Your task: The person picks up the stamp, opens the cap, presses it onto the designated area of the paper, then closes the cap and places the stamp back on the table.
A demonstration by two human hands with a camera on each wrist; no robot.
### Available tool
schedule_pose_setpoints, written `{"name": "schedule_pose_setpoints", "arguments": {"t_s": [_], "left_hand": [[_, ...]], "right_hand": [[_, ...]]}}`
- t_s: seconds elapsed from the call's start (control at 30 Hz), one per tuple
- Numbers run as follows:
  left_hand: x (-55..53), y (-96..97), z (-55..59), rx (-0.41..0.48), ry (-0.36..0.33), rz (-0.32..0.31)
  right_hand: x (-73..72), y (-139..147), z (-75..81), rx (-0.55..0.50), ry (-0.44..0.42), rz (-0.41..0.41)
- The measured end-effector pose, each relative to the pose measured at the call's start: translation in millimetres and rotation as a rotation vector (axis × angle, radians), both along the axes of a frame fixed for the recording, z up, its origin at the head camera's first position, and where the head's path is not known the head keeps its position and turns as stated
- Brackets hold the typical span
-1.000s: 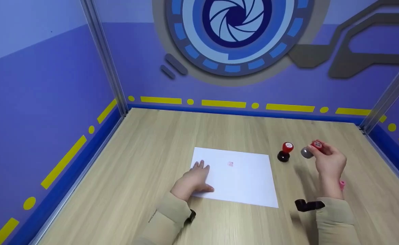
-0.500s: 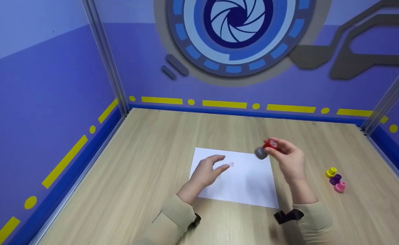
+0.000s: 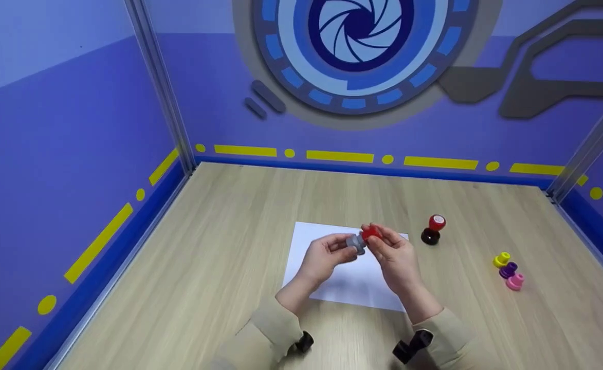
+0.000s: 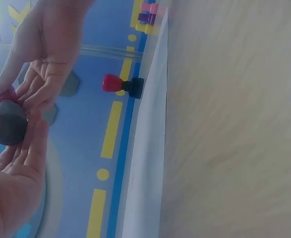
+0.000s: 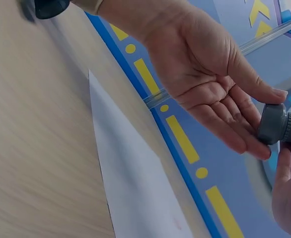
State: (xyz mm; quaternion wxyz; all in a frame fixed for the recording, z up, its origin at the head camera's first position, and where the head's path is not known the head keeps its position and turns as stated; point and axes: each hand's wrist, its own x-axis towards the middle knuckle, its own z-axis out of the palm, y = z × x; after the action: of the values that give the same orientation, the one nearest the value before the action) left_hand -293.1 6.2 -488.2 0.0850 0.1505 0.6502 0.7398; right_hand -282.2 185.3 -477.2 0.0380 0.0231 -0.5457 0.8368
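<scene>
Both hands meet over a white sheet of paper [image 3: 301,239] in the head view, holding a hand stamp between them. Its red knob [image 3: 370,235] is gripped by my right hand [image 3: 398,259]. My left hand [image 3: 322,261] pinches the grey cap [image 5: 273,124] at the stamp's other end between thumb and fingers. The stamp lies tilted nearly sideways, raised above the sheet. In the left wrist view the round grey cap [image 4: 11,122] faces the camera, with only a little red showing behind it. A faint pink mark [image 5: 177,224] on the paper shows in the right wrist view.
A second stamp [image 3: 437,223], with red knob and black base, stands upright right of the paper. Farther right, small yellow [image 3: 501,259], purple [image 3: 508,270] and pink [image 3: 515,281] pegs stand in a row. Blue-purple panels [image 3: 322,133] border the wooden table [image 3: 219,226].
My right hand has carried the stamp left from beside the second stamp to over the paper. The left hand has lifted off the sheet and taken hold of the grey cap.
</scene>
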Motion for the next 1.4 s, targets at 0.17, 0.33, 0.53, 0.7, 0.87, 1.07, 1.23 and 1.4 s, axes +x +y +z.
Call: {"name": "schedule_pose_setpoints", "arguments": {"t_s": [0.17, 0.33, 0.53, 0.7, 0.87, 1.07, 1.23, 1.4], "left_hand": [[0.5, -1.0, 1.0, -0.020, 0.020, 0.005], [-1.2, -3.2, 0.7, -0.030, 0.028, 0.007], [-7.9, -11.3, 0.6, -0.074, 0.035, 0.087], [-12.0, -19.5, 1.3, -0.158, 0.098, 0.173], [-15.8, -29.7, 0.9, -0.221, 0.117, 0.247], [-19.5, -38.4, 0.9, -0.255, 0.105, 0.287], [-20.8, -40.8, 1.2, -0.271, 0.117, 0.300], [-21.0, -41.8, 2.0, -0.272, 0.105, 0.305]], "right_hand": [[-0.1, 0, -1.9, -0.002, -0.001, 0.001], [-2.6, 5, 1.1, -0.019, 0.044, 0.012], [-11.4, 27, 9.6, 0.010, 0.076, -0.118], [-24.4, 40, 4.1, 0.277, 0.035, -0.239], [-38.9, 46, -11.9, 0.513, -0.044, -0.316], [-51.0, 53, -25.9, 0.713, -0.173, -0.276], [-57.9, 56, -32.9, 0.822, -0.197, -0.235], [-60.3, 57, -37.6, 0.863, -0.197, -0.199]]}}
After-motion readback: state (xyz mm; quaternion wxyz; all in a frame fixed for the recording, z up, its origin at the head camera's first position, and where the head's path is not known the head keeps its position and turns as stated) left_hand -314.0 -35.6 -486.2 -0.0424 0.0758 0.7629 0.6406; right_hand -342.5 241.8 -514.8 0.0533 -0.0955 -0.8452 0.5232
